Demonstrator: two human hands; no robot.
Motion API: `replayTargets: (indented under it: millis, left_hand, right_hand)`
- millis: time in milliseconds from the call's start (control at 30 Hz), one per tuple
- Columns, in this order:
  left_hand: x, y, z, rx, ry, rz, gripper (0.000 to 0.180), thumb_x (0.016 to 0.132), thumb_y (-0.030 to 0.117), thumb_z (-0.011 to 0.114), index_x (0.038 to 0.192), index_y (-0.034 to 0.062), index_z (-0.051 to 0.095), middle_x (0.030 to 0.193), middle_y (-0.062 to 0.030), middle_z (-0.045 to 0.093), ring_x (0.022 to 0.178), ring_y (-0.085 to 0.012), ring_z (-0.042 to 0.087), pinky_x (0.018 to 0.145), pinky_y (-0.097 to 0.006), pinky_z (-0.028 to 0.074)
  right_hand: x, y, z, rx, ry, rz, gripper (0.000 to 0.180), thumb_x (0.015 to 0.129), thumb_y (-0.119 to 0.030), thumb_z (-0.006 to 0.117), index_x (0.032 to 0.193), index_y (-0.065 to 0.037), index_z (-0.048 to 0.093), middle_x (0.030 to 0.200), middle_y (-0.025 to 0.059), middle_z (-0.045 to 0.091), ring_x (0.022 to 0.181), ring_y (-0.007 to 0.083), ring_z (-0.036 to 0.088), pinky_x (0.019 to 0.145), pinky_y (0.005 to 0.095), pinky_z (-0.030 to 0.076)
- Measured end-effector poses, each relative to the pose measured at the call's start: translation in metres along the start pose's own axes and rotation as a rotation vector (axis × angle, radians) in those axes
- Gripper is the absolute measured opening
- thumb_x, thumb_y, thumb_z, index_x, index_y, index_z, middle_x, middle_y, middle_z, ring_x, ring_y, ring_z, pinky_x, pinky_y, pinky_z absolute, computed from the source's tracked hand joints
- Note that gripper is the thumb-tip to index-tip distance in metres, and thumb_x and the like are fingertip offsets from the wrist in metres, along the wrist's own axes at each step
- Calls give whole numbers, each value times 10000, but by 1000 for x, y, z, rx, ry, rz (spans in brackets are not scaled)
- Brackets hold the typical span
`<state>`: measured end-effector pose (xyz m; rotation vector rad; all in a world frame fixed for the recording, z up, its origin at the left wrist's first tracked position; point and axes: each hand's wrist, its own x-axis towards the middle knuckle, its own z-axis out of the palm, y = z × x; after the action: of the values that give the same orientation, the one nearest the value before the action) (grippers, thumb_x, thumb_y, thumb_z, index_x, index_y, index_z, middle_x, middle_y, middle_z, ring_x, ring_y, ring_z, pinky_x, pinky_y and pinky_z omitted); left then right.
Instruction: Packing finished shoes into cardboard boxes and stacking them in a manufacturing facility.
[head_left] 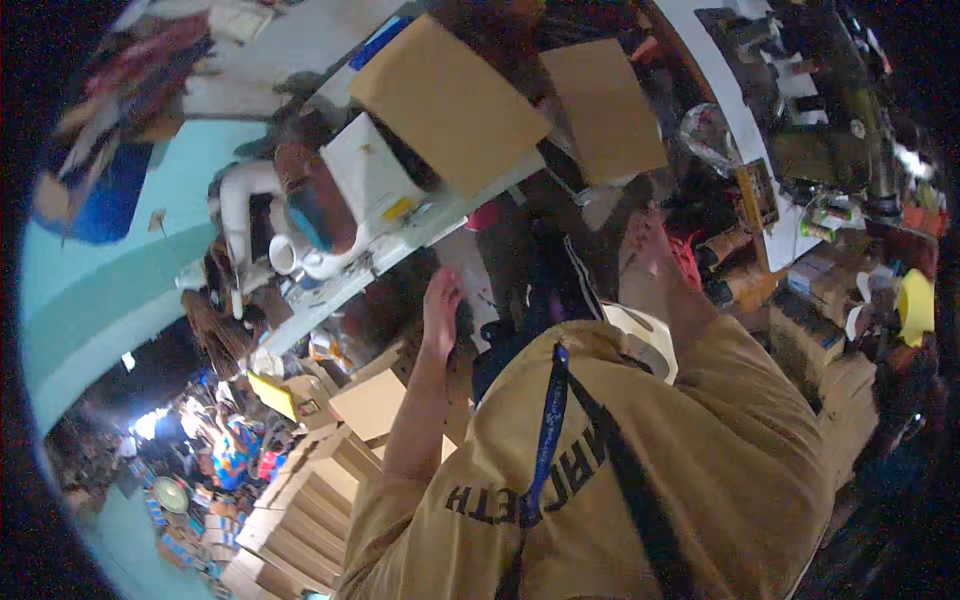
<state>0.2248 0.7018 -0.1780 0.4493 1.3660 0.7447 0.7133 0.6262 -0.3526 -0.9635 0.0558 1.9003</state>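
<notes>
My left hand [441, 308] hangs beside the front edge of the white sewing table [395, 255]. Its fingers are loosely extended, with nothing seen in them. On that table stands a white sewing machine [238, 225]. My right hand [648, 245] reaches forward on the other side, next to a red stringy item [685, 262]. Its fingers look stretched out, though the area is dim and blurred; no object shows in it. Ahead of both hands are a large brown cardboard sheet or box [450, 105] and a smaller cardboard piece [605, 110].
Cardboard boxes [372, 405] stack at my left, near a yellow item [273, 396]. Thread cones [725, 248] sit by a second white table [790, 240] at right, which bears a dark machine [825, 155]. More boxes [805, 325] stand below it.
</notes>
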Motion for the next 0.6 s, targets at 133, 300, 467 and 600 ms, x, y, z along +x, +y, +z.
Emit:
replayTargets:
  millis: [133, 300, 467, 600]
  left_hand:
    - [80, 53, 97, -205, 51, 64, 437, 960, 424, 498, 1332, 194, 485, 1370, 0, 478, 1278, -170, 418, 1052, -456, 269]
    - [115, 58, 118, -28, -68, 213, 506, 939, 438, 533, 1396, 243, 439, 1425, 56, 450, 1325, -190, 393, 1080, -483, 233]
    - [138, 66, 120, -398, -110, 52, 495, 922, 201, 606, 1390, 154, 453, 1370, -29, 477, 1260, -186, 455, 1047, -348, 393]
    - [124, 31, 105, 173, -147, 223, 484, 912, 268, 587, 1363, 134, 475, 1247, -72, 583, 1182, -219, 532, 1002, -370, 437]
  right_hand:
    - [48, -16, -10, 76, 427, -170, 728, 886, -515, 608, 1487, -281, 270, 1235, 96, 502, 1080, 290, 532, 942, 511, 438]
    - [88, -15, 103, 321, 482, -131, 745, 853, -612, 594, 1435, -224, 337, 1366, 100, 415, 1198, 308, 487, 1009, 538, 396]
    - [113, -22, 122, 334, 398, -352, 576, 907, -548, 554, 1332, -168, 477, 1225, 92, 571, 1059, 243, 578, 922, 391, 474]
    - [89, -40, 117, 285, 421, -310, 515, 938, -436, 510, 1380, -180, 443, 1263, 98, 551, 1023, 246, 591, 784, 343, 523]
